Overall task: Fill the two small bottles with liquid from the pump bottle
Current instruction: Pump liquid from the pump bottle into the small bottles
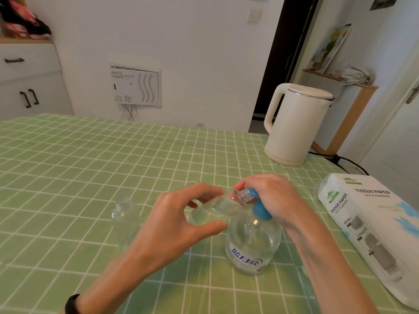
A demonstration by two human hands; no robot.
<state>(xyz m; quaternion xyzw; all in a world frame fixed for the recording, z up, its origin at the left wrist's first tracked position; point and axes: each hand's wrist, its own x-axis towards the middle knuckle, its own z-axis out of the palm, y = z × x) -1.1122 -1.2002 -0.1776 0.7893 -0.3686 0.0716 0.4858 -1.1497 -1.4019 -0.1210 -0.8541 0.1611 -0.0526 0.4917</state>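
Green-checked cloth covers the bench (90, 155); near centre stands the pump bottle (252, 243), the right hand (274, 198) closed over its blue pump, the left hand (179, 220) holding one small bottle (215, 208) tilted at the spout. Filling looks underway; next, steady presses, then the second small bottle (123, 214), standing left.

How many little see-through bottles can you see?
2. One small bottle is tilted in the left hand, its mouth at the blue pump nozzle. The other small bottle stands on the table, left of the hands.
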